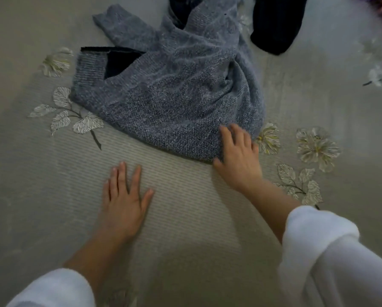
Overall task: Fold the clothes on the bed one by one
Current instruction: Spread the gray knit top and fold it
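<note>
1. A grey knit sweater (176, 89) is lying crumpled on the bedspread (185, 218), in the middle of the view, with one sleeve being stretched toward the upper left.
2. The left hand (124, 202) is being held flat on the striped part of the bedspread, fingers straight and spread, with nothing being grasped. It is lying apart from the sweater, just below the near hem.
3. The right hand (238, 158) is being laid on the sweater's near right corner, fingers lightly bent on top of the knit and the thumb at the hem's edge. Because of blur, it cannot be told whether the cloth is being pinched.
4. White sleeves (331, 251) are being worn pushed up, leaving both forearms bare.
5. A dark garment (276, 25) is lying at the upper right, just beside the sweater. Another dark cloth (179, 9) is being partly covered by the sweater at the top edge.
6. Embroidered flowers (316, 147) and leaves are being shown on the bedspread at both sides of the sweater.
</note>
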